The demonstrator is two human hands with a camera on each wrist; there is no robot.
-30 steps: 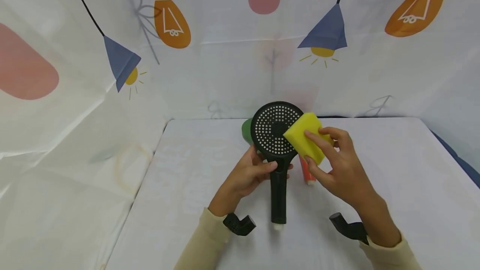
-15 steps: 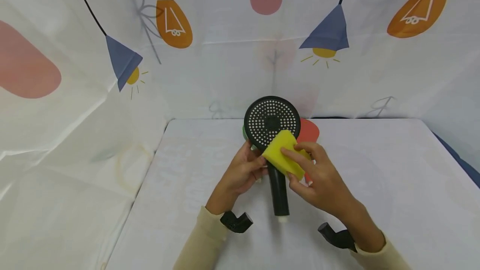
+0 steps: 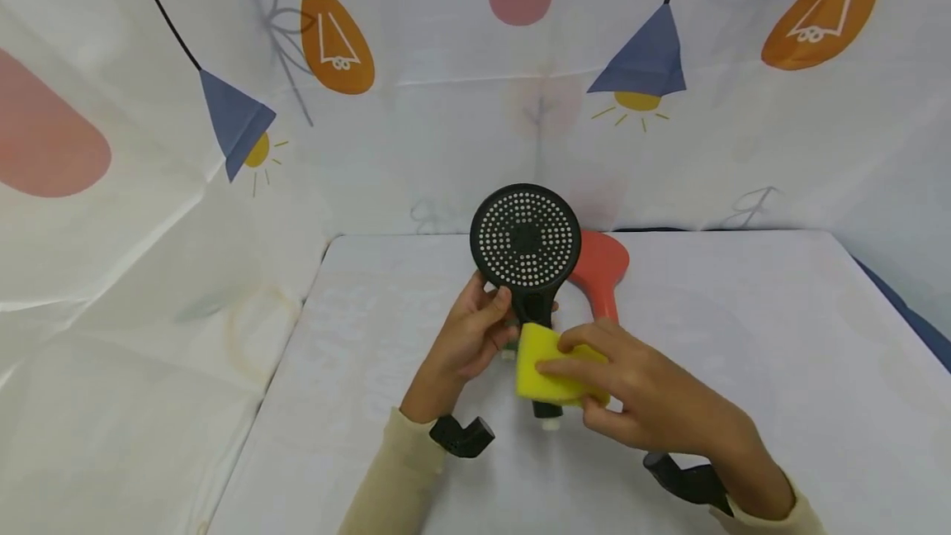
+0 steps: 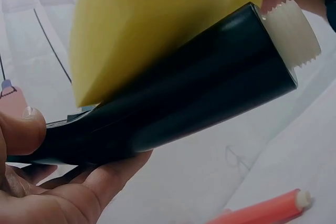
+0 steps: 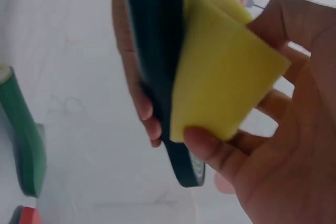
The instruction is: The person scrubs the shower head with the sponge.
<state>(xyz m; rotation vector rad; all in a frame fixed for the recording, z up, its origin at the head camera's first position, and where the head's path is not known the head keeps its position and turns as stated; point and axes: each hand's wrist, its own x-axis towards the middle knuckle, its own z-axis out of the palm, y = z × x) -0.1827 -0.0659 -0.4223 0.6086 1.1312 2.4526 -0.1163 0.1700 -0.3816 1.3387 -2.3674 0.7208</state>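
A black shower head [image 3: 525, 239] with pale nozzle dots faces the head camera, its handle pointing down. My left hand [image 3: 464, 337] grips it at the neck, thumb in front and fingers behind. In my right hand [image 3: 631, 386] a yellow sponge [image 3: 546, 366] is pinched between thumb and fingers. The sponge lies against the front of the handle [image 4: 210, 77] in the left wrist view, close to the white threaded end [image 4: 292, 32]. From the right wrist, the sponge [image 5: 226, 72] is seen pressed along the handle's side.
A red shower head [image 3: 600, 262] lies on the white table [image 3: 371, 312] behind the black one. A green one [image 5: 23, 135] shows at the left of the right wrist view. A cloth printed with lamps and bulbs [image 3: 446, 147] hangs behind the table.
The sponge in my right hand has moved from the perforated face down onto the handle. My left hand has shifted the shower head slightly left and up, uncovering more of the red one.
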